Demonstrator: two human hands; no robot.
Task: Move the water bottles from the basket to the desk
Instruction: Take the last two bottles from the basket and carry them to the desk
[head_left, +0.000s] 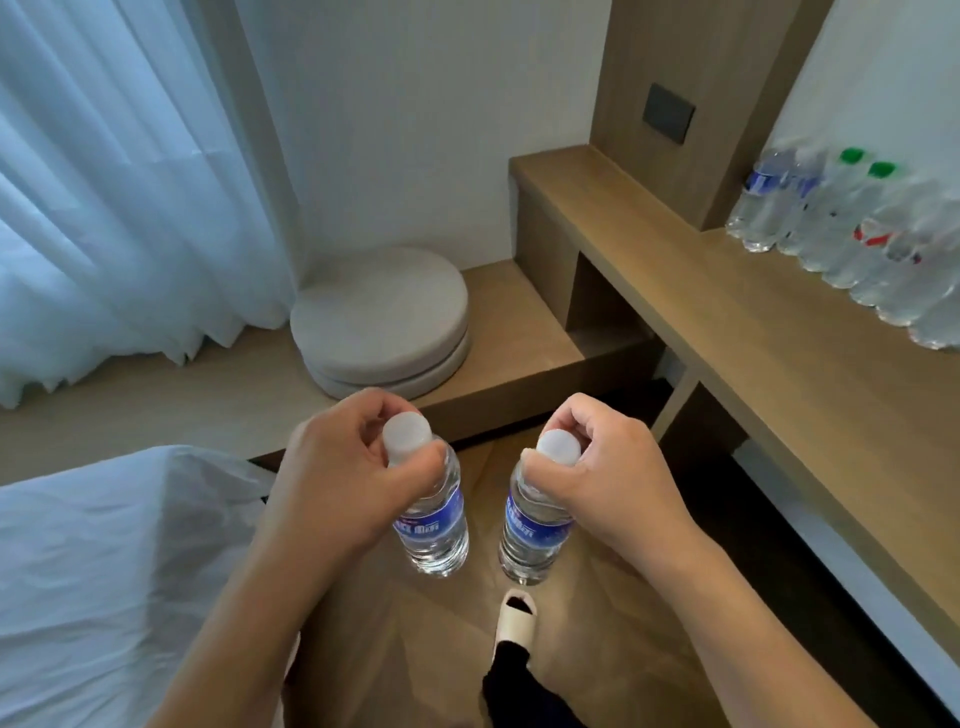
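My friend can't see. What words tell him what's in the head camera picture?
Two hands each hold a small water bottle by its neck above the wooden floor: left hand with the left bottle, right hand with the right bottle. A row of bottles stands on the wooden desk to the right.

curtain (104, 182) left | cushions (382, 322) stacked, platform | bedsheet (104, 571) lower-left

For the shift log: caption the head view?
Left hand and right hand each carry a bottle toward the desk.
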